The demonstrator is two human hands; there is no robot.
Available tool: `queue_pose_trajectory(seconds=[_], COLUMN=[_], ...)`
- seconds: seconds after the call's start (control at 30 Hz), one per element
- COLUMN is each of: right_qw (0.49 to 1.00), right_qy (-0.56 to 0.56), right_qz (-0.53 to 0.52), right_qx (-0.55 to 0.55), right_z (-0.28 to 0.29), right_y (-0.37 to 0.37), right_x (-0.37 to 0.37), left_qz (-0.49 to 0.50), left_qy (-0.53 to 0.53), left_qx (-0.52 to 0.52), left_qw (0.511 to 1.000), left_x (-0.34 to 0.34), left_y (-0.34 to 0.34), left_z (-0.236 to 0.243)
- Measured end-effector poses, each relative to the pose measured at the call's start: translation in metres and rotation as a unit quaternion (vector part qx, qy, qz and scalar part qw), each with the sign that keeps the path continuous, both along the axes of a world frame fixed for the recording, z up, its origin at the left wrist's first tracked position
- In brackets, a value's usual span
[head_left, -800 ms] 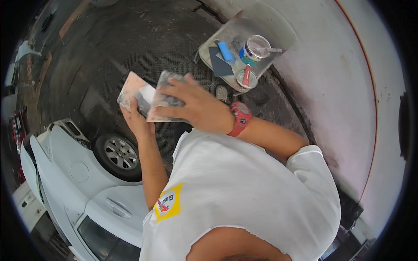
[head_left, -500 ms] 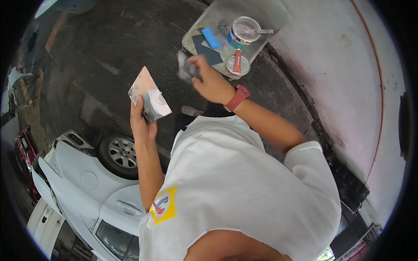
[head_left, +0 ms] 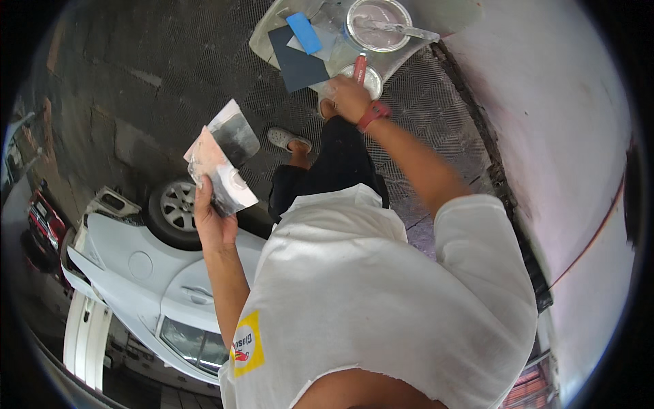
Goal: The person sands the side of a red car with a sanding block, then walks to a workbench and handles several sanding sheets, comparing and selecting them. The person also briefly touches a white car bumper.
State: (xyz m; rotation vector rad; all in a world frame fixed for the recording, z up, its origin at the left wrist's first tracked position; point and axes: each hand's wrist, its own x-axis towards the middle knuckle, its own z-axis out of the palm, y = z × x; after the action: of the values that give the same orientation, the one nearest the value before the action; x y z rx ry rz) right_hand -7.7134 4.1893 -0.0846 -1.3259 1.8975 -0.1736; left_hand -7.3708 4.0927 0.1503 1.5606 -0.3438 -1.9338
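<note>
My left hand [head_left: 216,221] is closed on a flat plate [head_left: 216,167] smeared with pinkish and white putty, a thicker blob near its right edge. A second flat piece, a grey and whitish putty spreader [head_left: 240,140], sticks out from behind the plate's far side, apparently kept in the same grip. My right hand [head_left: 351,99], with a red watch [head_left: 374,116] on the wrist, is over the near edge of a round can lid [head_left: 372,80]. It meets or covers the lower end of a red tube [head_left: 360,67] lying on the lid. Its fingertips are hidden.
A pale stand [head_left: 262,44] at the top holds an open can of putty [head_left: 379,31] with a stirring stick [head_left: 409,31], a blue block [head_left: 304,33] and dark sandpaper [head_left: 293,65]. A whitish wall [head_left: 531,116] rises on the right. A light-coloured car [head_left: 136,255] stands at lower left.
My right hand has moved right to the tube, without the blurred grey piece it held. A spreader now shows behind the plate in my left hand. The view has shifted; the stand sits higher.
</note>
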Motion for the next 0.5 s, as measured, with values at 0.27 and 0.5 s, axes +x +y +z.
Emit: queue_pose_trajectory(seconds=[0.27, 0.5], right_qw=[0.888, 0.893], right_qy=[0.176, 0.128], right_qz=[0.425, 0.430], right_qx=[0.014, 0.025], right_z=[-0.074, -0.106], right_y=[-0.012, -0.028], right_x=[-0.098, -0.102], left_qz=[0.074, 0.098], left_qy=[-0.097, -0.095], left_qx=[0.060, 0.064], left_qw=[0.991, 0.989], left_x=[-0.019, -0.031], left_y=[0.021, 0.033], left_z=[0.007, 0.001])
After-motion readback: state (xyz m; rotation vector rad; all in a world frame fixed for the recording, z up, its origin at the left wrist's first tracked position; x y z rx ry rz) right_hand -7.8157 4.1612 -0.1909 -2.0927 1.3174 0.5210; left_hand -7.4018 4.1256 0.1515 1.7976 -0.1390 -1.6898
